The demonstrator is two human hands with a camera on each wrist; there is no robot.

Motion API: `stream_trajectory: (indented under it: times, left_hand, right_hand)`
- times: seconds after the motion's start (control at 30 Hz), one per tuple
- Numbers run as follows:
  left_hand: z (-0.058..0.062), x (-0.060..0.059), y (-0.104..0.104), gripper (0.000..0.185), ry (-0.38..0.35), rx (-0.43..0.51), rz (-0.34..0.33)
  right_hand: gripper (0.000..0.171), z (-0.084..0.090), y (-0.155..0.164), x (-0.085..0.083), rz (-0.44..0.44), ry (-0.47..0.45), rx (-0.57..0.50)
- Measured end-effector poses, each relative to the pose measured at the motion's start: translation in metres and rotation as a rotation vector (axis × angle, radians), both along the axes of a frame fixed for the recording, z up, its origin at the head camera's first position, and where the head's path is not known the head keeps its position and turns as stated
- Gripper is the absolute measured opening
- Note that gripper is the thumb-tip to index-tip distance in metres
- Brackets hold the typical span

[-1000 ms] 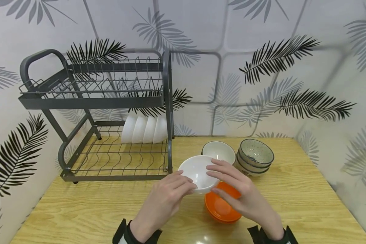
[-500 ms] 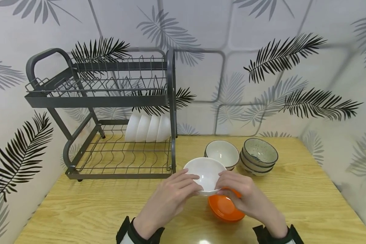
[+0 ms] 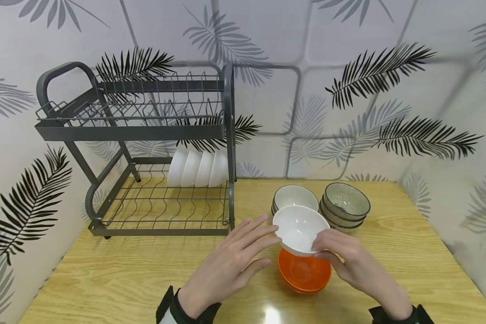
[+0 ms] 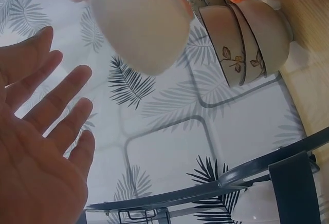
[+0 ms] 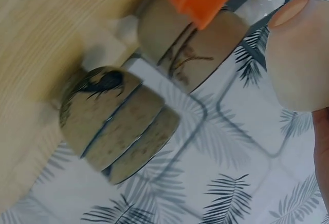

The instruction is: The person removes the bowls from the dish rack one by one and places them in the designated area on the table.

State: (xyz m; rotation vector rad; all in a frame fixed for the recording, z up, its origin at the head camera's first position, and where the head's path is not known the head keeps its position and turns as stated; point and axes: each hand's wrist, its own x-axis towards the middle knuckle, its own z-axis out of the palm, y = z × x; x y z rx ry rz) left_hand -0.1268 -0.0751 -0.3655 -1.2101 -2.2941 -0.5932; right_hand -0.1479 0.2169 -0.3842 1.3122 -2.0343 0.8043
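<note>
A white bowl (image 3: 297, 231) is held above the table, tilted so its inside shows in the head view. My right hand (image 3: 356, 263) pinches its right rim between thumb and fingers. On the other side, my left hand (image 3: 235, 263) has its fingers spread, the tips close to the bowl's left edge. The left wrist view shows that hand (image 4: 43, 142) apart from the bowl (image 4: 144, 26). Below and partly behind the held bowl, stacked orange bowls (image 3: 304, 274) sit on the table. The right wrist view catches the white bowl's outside (image 5: 300, 59) at its edge.
At left stands a two-tier dark dish rack (image 3: 158, 232); several white bowls (image 3: 202, 170) lean in a row on its lower tier. Behind the held bowl is a stack of cream bowls (image 3: 295, 195), beside a stack of speckled bowls (image 3: 346, 202). A patterned wall (image 3: 267, 103) backs the table.
Both hands held the white bowl half a second ago. The left hand has since released it and spread its fingers, while the right hand has carried the bowl rightward.
</note>
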Motion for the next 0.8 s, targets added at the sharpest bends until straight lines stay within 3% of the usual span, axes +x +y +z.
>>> stream_trajectory:
  times: [0.53,0.8]
  left_hand:
    - [0.0,0.0,0.0,0.04,-0.057,0.016,-0.021]
    - [-0.001,-0.001,0.0,0.039,-0.067,0.02,-0.025]
  right_hand:
    - [0.037,-0.009,0.045,0.007,-0.186,0.08,-0.013]
    - [0.039,-0.013,0.062,0.019,-0.264,0.052,0.001]
